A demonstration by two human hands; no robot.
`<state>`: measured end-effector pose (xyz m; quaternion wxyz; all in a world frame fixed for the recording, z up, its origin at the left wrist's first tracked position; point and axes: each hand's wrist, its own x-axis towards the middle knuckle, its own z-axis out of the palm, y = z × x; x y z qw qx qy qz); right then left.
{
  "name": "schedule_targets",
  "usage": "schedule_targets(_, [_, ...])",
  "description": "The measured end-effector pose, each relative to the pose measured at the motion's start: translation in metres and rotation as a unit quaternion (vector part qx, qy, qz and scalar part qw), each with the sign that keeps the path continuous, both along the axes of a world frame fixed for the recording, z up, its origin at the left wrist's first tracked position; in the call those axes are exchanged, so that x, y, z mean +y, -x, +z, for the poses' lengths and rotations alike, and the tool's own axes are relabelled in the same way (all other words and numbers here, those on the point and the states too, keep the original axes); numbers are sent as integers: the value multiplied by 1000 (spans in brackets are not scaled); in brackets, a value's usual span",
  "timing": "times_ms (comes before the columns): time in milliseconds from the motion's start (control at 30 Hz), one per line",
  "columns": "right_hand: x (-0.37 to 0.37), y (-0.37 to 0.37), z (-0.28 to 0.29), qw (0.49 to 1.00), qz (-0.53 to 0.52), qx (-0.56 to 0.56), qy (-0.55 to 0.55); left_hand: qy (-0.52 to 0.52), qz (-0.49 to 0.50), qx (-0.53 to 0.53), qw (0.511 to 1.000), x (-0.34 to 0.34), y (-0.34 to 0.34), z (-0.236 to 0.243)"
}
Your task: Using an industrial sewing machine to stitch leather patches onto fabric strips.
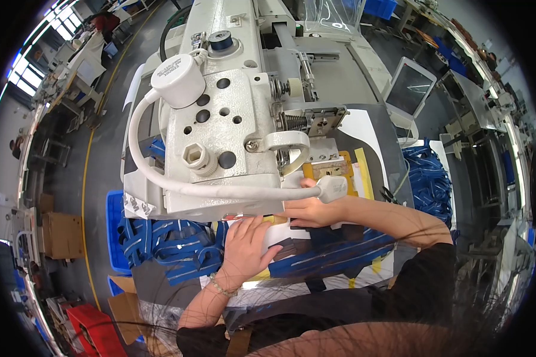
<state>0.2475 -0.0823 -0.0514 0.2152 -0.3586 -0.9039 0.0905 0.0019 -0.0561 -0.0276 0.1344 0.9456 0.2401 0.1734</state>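
Observation:
A large white industrial sewing machine (238,113) fills the middle of the view, its head above my hands. My left hand (244,247) lies over the work surface at the machine's front edge, fingers stretched out and thumb spread to the right. Close by its thumb are a white sheet (277,237) and dark strips. Beneath the machine head, my right hand (318,209) reaches in from the right beside a yellow plate (352,178). Its fingers look extended and apart, though the machine and its white cable (238,191) hide some tips. Blue strips with pale centre lines (333,253) run below that hand.
More blue strips (184,247) are heaped left of my left hand, near a blue bin (115,238). Another pile (426,184) lies at the right, below a tilted screen (410,86). Cardboard boxes (64,235) and a red crate (95,330) stand on the left floor.

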Motion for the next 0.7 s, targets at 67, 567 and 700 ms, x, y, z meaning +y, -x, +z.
schedule_targets(67, [3,3,2,1000,3,-3,-1,5,9,-2,1000,1,2,1])
schedule_targets(567, [-40,-68,48,960,-281,-3,-17,126,30,146,981,8,10,4])
schedule_targets(700, [-132,-204,55,776,-601,47,-182,73,35,120,989,6,4,-3])
